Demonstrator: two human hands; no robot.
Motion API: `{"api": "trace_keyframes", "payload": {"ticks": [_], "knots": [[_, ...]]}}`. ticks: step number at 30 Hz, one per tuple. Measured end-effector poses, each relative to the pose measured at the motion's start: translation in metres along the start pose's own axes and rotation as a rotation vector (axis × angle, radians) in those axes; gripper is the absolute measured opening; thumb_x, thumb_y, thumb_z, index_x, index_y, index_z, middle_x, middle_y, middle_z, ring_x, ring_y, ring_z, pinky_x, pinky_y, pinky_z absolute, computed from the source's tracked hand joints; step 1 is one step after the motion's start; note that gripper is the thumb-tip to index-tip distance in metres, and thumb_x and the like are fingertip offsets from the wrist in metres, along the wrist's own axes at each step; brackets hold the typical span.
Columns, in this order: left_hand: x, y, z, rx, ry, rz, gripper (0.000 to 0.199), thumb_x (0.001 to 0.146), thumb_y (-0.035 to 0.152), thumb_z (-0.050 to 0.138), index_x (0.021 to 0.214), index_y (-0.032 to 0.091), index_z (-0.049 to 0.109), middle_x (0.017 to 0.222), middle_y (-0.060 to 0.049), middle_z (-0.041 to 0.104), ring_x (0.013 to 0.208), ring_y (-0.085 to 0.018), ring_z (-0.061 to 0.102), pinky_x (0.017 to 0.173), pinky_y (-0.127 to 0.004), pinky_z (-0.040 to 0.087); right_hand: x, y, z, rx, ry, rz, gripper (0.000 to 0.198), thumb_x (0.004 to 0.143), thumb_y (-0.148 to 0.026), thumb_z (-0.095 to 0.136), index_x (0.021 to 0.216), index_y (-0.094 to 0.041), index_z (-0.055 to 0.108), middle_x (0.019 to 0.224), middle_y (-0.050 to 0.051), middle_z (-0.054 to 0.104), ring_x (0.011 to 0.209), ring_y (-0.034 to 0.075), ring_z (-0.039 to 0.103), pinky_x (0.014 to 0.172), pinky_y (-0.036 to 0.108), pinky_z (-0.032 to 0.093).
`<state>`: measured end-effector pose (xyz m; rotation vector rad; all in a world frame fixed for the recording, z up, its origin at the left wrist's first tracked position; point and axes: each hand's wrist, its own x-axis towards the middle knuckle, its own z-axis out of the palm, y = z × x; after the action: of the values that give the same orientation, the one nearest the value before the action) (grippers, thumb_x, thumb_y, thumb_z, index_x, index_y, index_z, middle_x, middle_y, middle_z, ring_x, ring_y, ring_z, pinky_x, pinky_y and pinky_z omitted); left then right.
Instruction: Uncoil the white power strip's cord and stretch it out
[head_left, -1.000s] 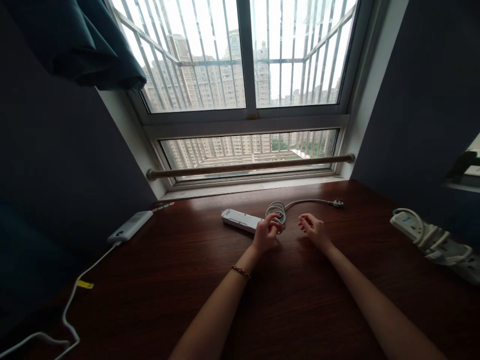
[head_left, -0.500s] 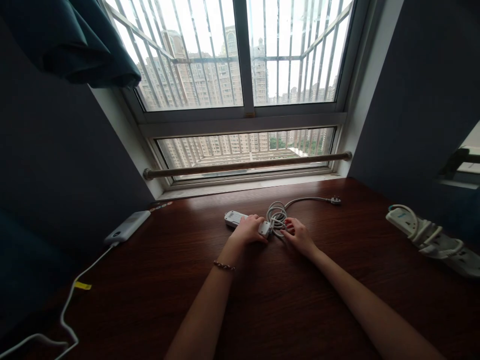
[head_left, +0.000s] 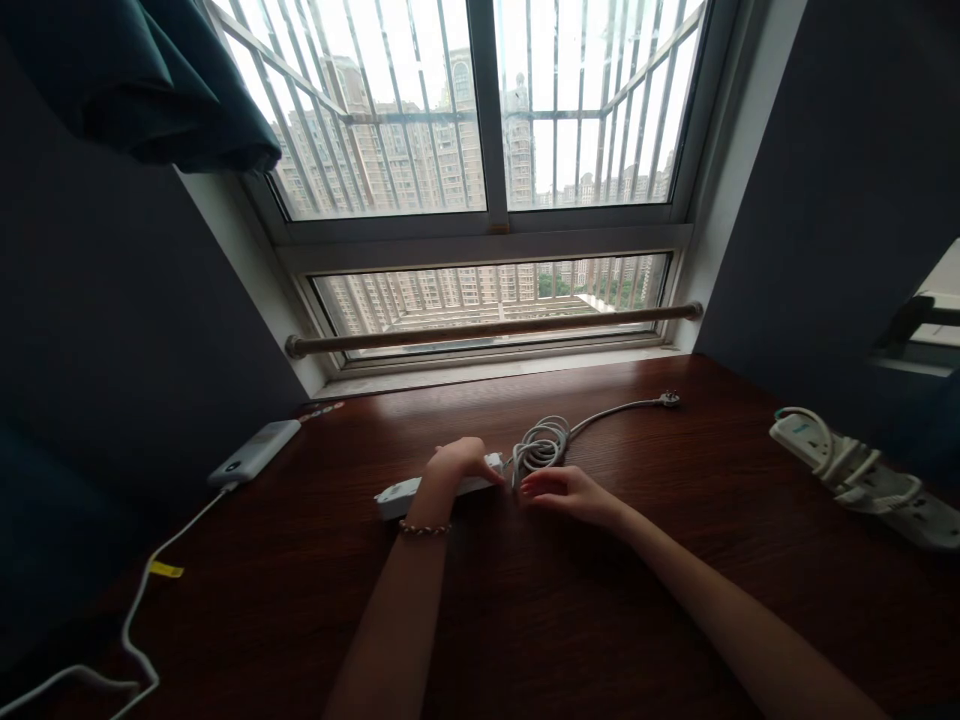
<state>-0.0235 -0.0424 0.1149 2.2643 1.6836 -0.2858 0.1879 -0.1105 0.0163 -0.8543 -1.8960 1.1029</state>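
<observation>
A white power strip (head_left: 397,498) lies on the table, turned at a slant. My left hand (head_left: 459,462) grips it from above near its cord end, hiding its middle part. From that end runs a light grey power cord (head_left: 546,440), gathered in loose loops. My right hand (head_left: 568,493) is at the near side of the loops, fingers closed around the cord close to the strip; the exact contact is partly hidden. The cord's far end stretches right to a plug (head_left: 670,398) lying on the table.
On the left lies a white power bank (head_left: 255,453) with a white cable (head_left: 139,600) and a yellow tag (head_left: 166,570). A second power strip (head_left: 862,480), wrapped in its cord, rests at the right. A barred window and rail (head_left: 495,329) stand behind the dark wooden table (head_left: 600,620).
My left hand has moved left and nearer with the power strip, which has turned over and swung round. The loops shifted slightly left, and my right hand moved left and nearer.
</observation>
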Motion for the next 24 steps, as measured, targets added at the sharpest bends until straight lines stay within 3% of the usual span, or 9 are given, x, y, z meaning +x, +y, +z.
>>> {"api": "trace_keyframes", "payload": {"ticks": [2, 5, 7, 9, 13, 16, 19, 22, 24], "knots": [[-0.001, -0.002, -0.002, -0.004, -0.02, -0.029, 0.044, 0.054, 0.055, 0.073, 0.077, 0.017, 0.07, 0.085, -0.011, 0.071, 0.088, -0.031, 0.063, 0.081, -0.04, 0.045, -0.003, 0.009, -0.022, -0.301, 0.195, 0.005, 0.029, 0.087, -0.038, 0.053, 0.105, -0.017, 0.064, 0.101, 0.006, 0.068, 0.092, 0.019, 0.065, 0.082, 0.03, 0.052], [-0.001, 0.001, -0.001, -0.013, -0.036, -0.055, 0.044, 0.054, 0.053, 0.074, 0.081, 0.017, 0.07, 0.091, -0.012, 0.07, 0.092, -0.032, 0.063, 0.082, -0.04, 0.045, -0.012, 0.03, -0.071, -0.495, 0.442, 0.063, 0.035, 0.091, -0.025, 0.037, 0.117, -0.015, 0.057, 0.114, 0.012, 0.062, 0.107, 0.024, 0.057, 0.093, 0.041, 0.046], [0.0, 0.005, 0.001, -0.018, -0.039, -0.068, 0.046, 0.053, 0.05, 0.075, 0.084, 0.017, 0.07, 0.1, -0.015, 0.069, 0.097, -0.036, 0.061, 0.084, -0.044, 0.043, -0.018, 0.046, -0.096, -0.611, 0.521, 0.088, 0.043, 0.088, -0.019, 0.036, 0.128, -0.014, 0.049, 0.129, 0.014, 0.051, 0.123, 0.026, 0.043, 0.104, 0.047, 0.034], [0.0, 0.009, 0.003, -0.02, -0.038, -0.078, 0.047, 0.052, 0.047, 0.077, 0.088, 0.017, 0.069, 0.109, -0.018, 0.066, 0.103, -0.04, 0.058, 0.088, -0.051, 0.04, -0.021, 0.059, -0.108, -0.714, 0.516, 0.112, 0.049, 0.086, -0.018, 0.038, 0.134, -0.015, 0.043, 0.137, 0.012, 0.044, 0.132, 0.027, 0.031, 0.107, 0.049, 0.028], [0.002, 0.017, 0.007, -0.012, -0.05, -0.092, 0.048, 0.054, 0.04, 0.079, 0.095, 0.019, 0.068, 0.119, -0.019, 0.061, 0.111, -0.043, 0.052, 0.092, -0.062, 0.03, -0.016, 0.074, -0.101, -0.876, 0.43, 0.16, 0.051, 0.087, -0.023, 0.042, 0.138, -0.022, 0.039, 0.14, 0.006, 0.041, 0.135, 0.031, 0.023, 0.107, 0.055, 0.022], [0.005, 0.02, 0.012, 0.017, -0.073, -0.093, 0.046, 0.057, 0.038, 0.078, 0.098, 0.018, 0.067, 0.121, -0.019, 0.06, 0.112, -0.044, 0.051, 0.091, -0.066, 0.03, -0.011, 0.076, -0.093, -0.952, 0.384, 0.186, 0.048, 0.089, -0.025, 0.042, 0.137, -0.026, 0.042, 0.134, 0.005, 0.049, 0.13, 0.032, 0.03, 0.106, 0.06, 0.016], [0.008, 0.022, 0.016, 0.052, -0.086, -0.052, 0.041, 0.06, 0.034, 0.076, 0.096, 0.016, 0.068, 0.116, -0.019, 0.062, 0.11, -0.04, 0.055, 0.091, -0.056, 0.038, -0.009, 0.074, -0.091, -0.999, 0.363, 0.195, 0.047, 0.09, -0.027, 0.041, 0.137, -0.023, 0.041, 0.132, 0.006, 0.05, 0.125, 0.032, 0.035, 0.106, 0.059, 0.016], [0.01, 0.022, 0.019, 0.08, -0.106, -0.002, 0.034, 0.064, 0.032, 0.076, 0.092, 0.015, 0.068, 0.107, -0.016, 0.066, 0.103, -0.031, 0.06, 0.085, -0.042, 0.047, -0.007, 0.072, -0.088, -1.027, 0.338, 0.175, 0.048, 0.091, -0.027, 0.04, 0.139, -0.022, 0.038, 0.14, 0.005, 0.042, 0.132, 0.031, 0.026, 0.107, 0.055, 0.017], [0.01, 0.022, 0.019, 0.102, -0.12, 0.018, 0.03, 0.07, 0.031, 0.073, 0.094, 0.014, 0.066, 0.105, -0.012, 0.066, 0.1, -0.025, 0.061, 0.085, -0.04, 0.048, -0.005, 0.071, -0.084, -1.034, 0.316, 0.16, 0.048, 0.091, -0.027, 0.04, 0.139, -0.024, 0.037, 0.14, 0.005, 0.042, 0.133, 0.03, 0.023, 0.107, 0.053, 0.019]]}}
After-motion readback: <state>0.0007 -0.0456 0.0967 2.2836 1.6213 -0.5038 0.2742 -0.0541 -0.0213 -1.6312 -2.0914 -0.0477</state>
